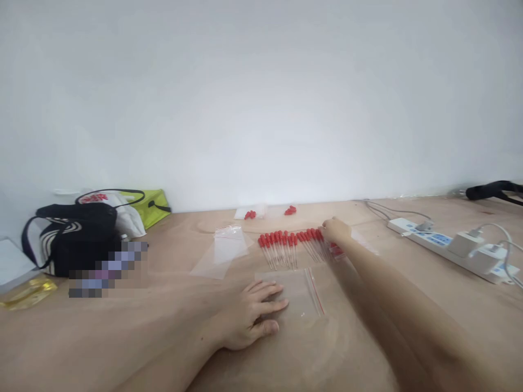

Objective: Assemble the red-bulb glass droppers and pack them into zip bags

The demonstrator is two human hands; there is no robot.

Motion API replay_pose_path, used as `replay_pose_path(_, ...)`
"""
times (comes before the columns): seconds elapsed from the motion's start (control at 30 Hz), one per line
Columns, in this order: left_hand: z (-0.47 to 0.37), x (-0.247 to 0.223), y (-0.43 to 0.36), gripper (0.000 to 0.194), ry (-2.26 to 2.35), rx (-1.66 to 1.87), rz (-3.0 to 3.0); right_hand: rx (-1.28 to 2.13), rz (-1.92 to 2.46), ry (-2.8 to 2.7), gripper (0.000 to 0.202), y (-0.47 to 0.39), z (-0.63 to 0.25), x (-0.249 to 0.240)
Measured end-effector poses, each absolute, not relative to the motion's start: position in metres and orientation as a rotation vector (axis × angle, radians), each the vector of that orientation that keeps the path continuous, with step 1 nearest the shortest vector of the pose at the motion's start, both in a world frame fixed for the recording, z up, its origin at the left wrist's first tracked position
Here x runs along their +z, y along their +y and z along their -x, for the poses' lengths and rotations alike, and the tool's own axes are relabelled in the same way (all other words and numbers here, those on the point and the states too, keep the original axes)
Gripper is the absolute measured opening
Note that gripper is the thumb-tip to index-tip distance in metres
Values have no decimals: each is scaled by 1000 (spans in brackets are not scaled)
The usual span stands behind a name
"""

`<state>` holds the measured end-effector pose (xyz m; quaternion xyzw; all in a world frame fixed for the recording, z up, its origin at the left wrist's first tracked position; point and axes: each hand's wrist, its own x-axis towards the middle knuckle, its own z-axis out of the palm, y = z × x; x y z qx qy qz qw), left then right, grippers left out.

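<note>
My left hand (259,313) lies with fingers spread on the left part of a clear zip bag (300,294) with a red seal line. Beyond the bag is a row of glass droppers with red rubber bulbs (280,247), bulbs pointing away from me. My right hand (335,231) is at the right end of this row, its fingers bent close together near the red bulbs; what they hold, if anything, is hidden. Under and beside the right wrist lies another clear bag (363,242) near some red bulbs.
Clear bags (229,247) lie left of the droppers. Loose red bulbs (250,215) and more bulbs (290,210) sit near the wall. At right is a power strip (433,237) with plugs and cables; at left, a black bag (81,239) and a green bag (155,207).
</note>
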<state>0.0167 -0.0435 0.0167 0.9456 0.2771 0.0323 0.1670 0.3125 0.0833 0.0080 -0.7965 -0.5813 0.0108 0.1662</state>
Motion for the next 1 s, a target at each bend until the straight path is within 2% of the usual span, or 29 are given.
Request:
replay_pose_path(0.23,-19,20,-49,49,698,-1,-2729,178,2148,-1496,21,78,-318,10)
replay_pose_path(0.33,-19,17,-49,49,727,63,-2727,226,1976,-1445,25,65,-320,18)
replay_pose_path(0.4,-17,15,-47,43,769,157,-2714,253,1861,-1417,29,51,-322,19)
replay_pose_path(0.57,-13,10,-39,33,845,331,-2637,406,1351,-1133,41,5,-316,1)
replay_pose_path(0.7,-11,9,-36,35,831,315,-2600,558,1204,-1013,35,-17,-305,-17)
replay_pose_path(1.0,-13,13,-37,38,838,267,-2581,783,1186,-792,21,-23,-294,-30)
